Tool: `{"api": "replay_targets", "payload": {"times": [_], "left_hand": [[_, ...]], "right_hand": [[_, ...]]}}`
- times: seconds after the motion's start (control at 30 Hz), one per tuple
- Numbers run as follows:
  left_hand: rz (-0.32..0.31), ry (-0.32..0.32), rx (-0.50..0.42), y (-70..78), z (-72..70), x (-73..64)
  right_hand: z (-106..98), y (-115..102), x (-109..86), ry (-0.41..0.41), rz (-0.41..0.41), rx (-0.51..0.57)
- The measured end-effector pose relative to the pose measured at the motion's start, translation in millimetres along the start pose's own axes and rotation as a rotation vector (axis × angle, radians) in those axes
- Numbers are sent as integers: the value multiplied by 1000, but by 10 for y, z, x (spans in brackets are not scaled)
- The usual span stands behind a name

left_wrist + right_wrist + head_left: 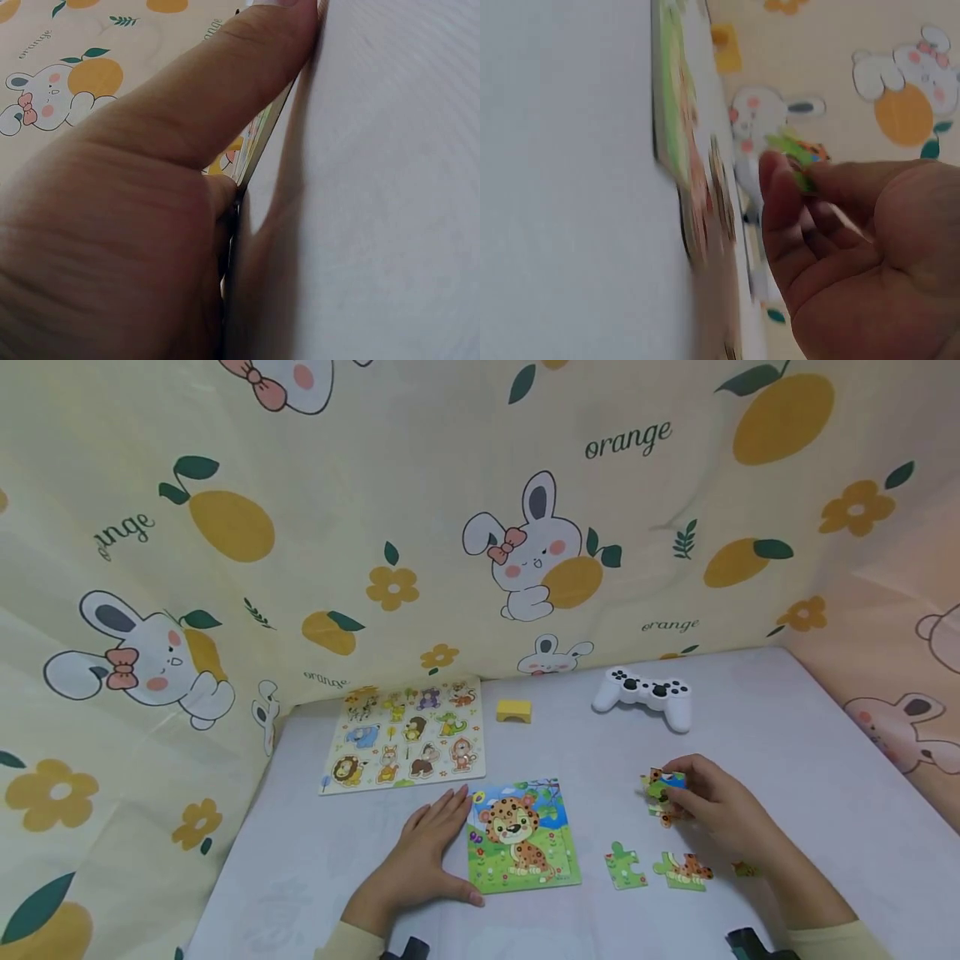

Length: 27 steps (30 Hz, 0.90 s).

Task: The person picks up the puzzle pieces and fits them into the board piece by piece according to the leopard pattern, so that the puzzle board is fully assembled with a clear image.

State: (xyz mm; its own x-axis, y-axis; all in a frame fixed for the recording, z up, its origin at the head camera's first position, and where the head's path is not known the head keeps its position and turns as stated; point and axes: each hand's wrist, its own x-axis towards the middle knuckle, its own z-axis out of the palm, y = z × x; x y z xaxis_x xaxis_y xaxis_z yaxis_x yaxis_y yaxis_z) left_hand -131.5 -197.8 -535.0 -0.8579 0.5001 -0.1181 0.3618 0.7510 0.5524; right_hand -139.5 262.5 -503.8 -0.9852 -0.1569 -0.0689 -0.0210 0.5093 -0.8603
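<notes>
In the head view my right hand (716,802) pinches a jigsaw puzzle piece (666,783) with green, blue and orange print between thumb and fingers. The right wrist view shows the same piece (802,159), held up off the table. Below it lie two loose puzzle pieces, a green one (625,867) and a green and orange one (684,870). Another orange piece (745,868) is partly hidden by my right arm. My left hand (431,852) rests with extended fingers at the left edge of a leopard picture board (521,835), thumb by its lower left corner.
A board with several animal pictures (408,735) lies at the back left. A yellow block (513,711) is beside it, and a white game controller (645,695) lies at the back right. A printed curtain (435,468) hangs behind the white table (540,927).
</notes>
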Motion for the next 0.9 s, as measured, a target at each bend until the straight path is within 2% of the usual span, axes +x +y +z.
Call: {"api": "replay_targets", "payload": {"times": [0.17,0.33,0.57,0.7,0.9], "left_hand": [[0,1,-6,4,-5,-2],[4,3,-8,0,0,2],[4,5,-7,-9,3,5],[5,6,-11,-1,-3,1],[7,3,-13,6,-11,-4]], "right_hand": [[155,-95,18,-3,15,79],[312,-172,28,10,-15,170],[592,-293,61,-67,12,289],[754,-367,80,-88,17,281],[964,-450,109,-170,-48,279]]}}
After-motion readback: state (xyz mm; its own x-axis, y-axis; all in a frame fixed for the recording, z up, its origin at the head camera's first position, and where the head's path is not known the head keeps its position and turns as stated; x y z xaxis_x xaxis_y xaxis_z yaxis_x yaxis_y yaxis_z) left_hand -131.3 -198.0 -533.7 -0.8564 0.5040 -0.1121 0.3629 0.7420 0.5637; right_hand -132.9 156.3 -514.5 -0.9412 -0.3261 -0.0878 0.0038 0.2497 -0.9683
